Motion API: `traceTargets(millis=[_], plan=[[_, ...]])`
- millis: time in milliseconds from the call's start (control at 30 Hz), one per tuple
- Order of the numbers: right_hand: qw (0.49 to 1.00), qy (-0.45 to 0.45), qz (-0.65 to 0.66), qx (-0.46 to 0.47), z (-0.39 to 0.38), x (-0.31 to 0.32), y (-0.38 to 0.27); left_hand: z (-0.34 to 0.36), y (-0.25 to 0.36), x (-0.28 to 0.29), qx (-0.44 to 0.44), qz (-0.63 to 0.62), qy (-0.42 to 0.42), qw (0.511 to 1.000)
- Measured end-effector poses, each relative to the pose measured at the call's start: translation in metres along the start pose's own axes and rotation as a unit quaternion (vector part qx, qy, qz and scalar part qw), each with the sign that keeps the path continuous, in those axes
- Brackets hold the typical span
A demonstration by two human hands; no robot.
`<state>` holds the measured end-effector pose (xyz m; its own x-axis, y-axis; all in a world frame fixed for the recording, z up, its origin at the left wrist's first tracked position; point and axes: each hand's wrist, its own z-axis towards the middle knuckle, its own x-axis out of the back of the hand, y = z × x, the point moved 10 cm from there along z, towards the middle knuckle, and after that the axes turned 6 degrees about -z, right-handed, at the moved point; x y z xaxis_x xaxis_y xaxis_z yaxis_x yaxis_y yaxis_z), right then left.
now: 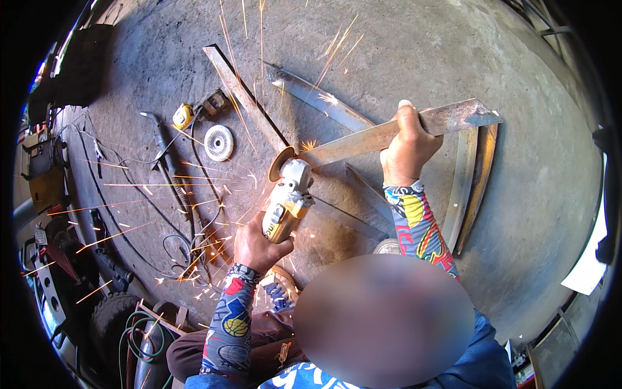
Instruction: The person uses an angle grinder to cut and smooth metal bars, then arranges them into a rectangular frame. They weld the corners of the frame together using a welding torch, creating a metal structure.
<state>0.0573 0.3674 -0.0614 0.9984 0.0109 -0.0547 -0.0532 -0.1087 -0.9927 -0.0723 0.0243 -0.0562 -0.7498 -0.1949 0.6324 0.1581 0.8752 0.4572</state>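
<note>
My left hand (pixel 254 247) is wrapped round the body of a yellow and grey angle grinder (pixel 285 209). The grinder's thin brown disc (pixel 279 165) is up against the near end of a flat steel bar (pixel 363 144), and sparks fly out mostly to the left and away from me. Farther along that bar my right hand (pixel 411 150) grips it, with the thumb laid on top. The bar slants up to the right and ends in a bare, angled tip. Another steel bar (pixel 245 97) lies on the floor beyond the disc.
On the concrete floor (pixel 414 52) are a grey steel piece (pixel 324 104), a round abrasive disc (pixel 219 142), a yellow tape measure (pixel 183 115) and a black torch-like tool (pixel 165 149) with cables. Rusty lengths (pixel 478 188) lie at right. A tyre (pixel 113 318) and coiled hose (pixel 144 337) stand lower left.
</note>
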Motion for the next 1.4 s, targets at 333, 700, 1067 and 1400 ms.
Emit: traceTargets(millis=[333,700,1067,1400], plan=[[0.999,0.002,0.032,-0.012,-0.004,-0.001,-0.002,-0.001,0.002,0.002,-0.007,0.009,0.004,1.000],[0.999,0.008,0.009,-0.031,0.003,0.001,0.009,-0.016,0.003,0.008,0.012,0.000,0.001,1.000],[0.736,-0.096,-0.417,0.525,-0.026,-0.036,-0.132,-0.055,-0.030,0.033,0.059,-0.198,0.098,0.973],[0.837,-0.420,-0.125,0.328,-0.122,-0.070,-0.110,-0.106,-0.002,0.166,0.030,-0.514,0.129,0.847]])
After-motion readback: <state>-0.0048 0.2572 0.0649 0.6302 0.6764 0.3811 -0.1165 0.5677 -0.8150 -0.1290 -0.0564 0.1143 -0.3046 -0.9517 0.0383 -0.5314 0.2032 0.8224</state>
